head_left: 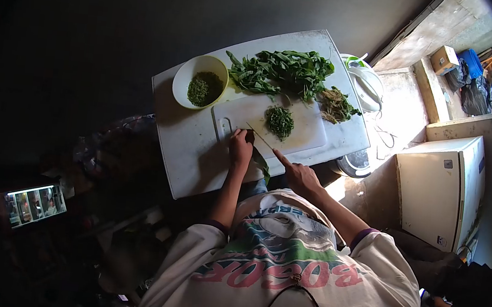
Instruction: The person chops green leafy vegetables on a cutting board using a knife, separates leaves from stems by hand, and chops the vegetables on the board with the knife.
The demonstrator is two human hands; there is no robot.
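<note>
My left hand (240, 148) is closed round a bunch of green leaves (262, 165) at the near edge of the white cutting board (313, 138). Part of the bunch hangs toward my lap. My right hand (300, 176) grips a knife (264, 137), index finger stretched along it. The thin blade lies at a slant over the board, its tip pointing to the far left, close to my left fingers. A small heap of finely cut leaves (279, 123) rests on the board just beyond the blade.
Whole leafy greens (290, 71) are piled along the table's far side. A bowl (217, 66) of chopped greens stands far left, and wilted scraps (337, 106) lie at the right. The white table (181, 173) has a wall behind it. A small white fridge (431, 191) stands to the right.
</note>
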